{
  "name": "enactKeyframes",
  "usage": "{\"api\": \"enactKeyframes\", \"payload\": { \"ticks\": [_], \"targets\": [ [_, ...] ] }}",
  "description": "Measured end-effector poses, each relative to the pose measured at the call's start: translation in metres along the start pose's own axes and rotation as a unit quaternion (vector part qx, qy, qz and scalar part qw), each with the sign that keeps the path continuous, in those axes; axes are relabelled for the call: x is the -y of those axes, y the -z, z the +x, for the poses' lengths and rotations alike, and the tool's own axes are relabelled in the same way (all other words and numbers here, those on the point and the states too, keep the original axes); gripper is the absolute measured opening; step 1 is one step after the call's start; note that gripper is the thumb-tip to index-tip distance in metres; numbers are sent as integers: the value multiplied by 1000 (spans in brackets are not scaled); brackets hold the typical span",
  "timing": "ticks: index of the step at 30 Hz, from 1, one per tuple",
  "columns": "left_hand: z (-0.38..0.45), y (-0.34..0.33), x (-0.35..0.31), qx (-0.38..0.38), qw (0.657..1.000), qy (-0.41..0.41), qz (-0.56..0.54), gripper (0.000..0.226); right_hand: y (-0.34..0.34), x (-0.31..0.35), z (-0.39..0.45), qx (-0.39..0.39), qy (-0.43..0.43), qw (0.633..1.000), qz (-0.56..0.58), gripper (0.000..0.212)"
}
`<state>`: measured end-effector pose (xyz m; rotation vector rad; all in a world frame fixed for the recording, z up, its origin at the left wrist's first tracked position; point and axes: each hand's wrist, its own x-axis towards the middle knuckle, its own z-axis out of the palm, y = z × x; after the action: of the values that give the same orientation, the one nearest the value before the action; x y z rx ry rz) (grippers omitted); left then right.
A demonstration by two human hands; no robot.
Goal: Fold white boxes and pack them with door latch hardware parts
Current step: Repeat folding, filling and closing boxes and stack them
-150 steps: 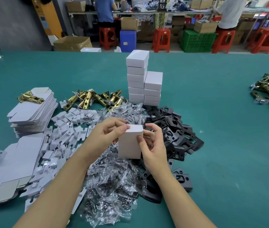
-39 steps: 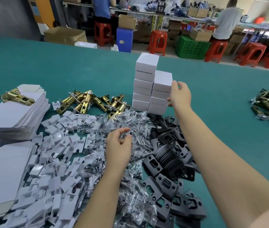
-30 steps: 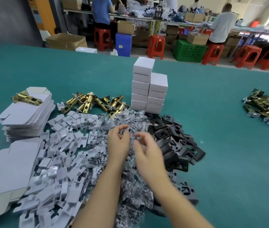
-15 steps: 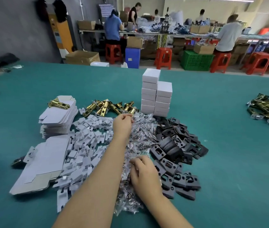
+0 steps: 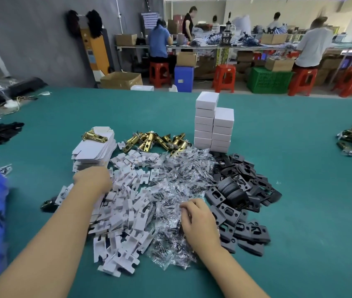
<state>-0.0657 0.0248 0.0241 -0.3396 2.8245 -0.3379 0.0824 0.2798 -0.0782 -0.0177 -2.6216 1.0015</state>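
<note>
Teal tabletop (image 5: 278,147): carries every pile, toward its near edge.
Left hand (image 5: 92,179): stretched forward to the flat box blanks (image 5: 94,150); blurred, cannot tell whether its fingers grip anything.
Right hand (image 5: 198,218): palm down on the screw bags (image 5: 181,179), fingers curled into them.
Writing: none legible.
Boxes (image 5: 213,123): plain white, closed, two stacks touching, beyond the black plates (image 5: 241,190), beside the brass latches (image 5: 155,141).

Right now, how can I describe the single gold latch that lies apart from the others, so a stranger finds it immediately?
On the green table, find the stack of flat white box blanks left of the gold latch pile. One gold latch lies alone on top of that stack, not on the table.
</note>
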Motion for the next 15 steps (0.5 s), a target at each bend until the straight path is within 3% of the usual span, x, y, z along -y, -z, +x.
{"api": "enactKeyframes", "payload": {
  "ticks": [3,7,15],
  "targets": [
    [2,-19,12,25,1000,1,-7,21,1,-1,4,15,-12,1000,7,22],
    [3,-31,15,-25,999,-8,-43,7,6,-1,10,43,-36,998,20,21],
    [5,-35,14,-52,996,-41,-66,23,16,-3,19,70,-67,994,44,18]
  ]
}}
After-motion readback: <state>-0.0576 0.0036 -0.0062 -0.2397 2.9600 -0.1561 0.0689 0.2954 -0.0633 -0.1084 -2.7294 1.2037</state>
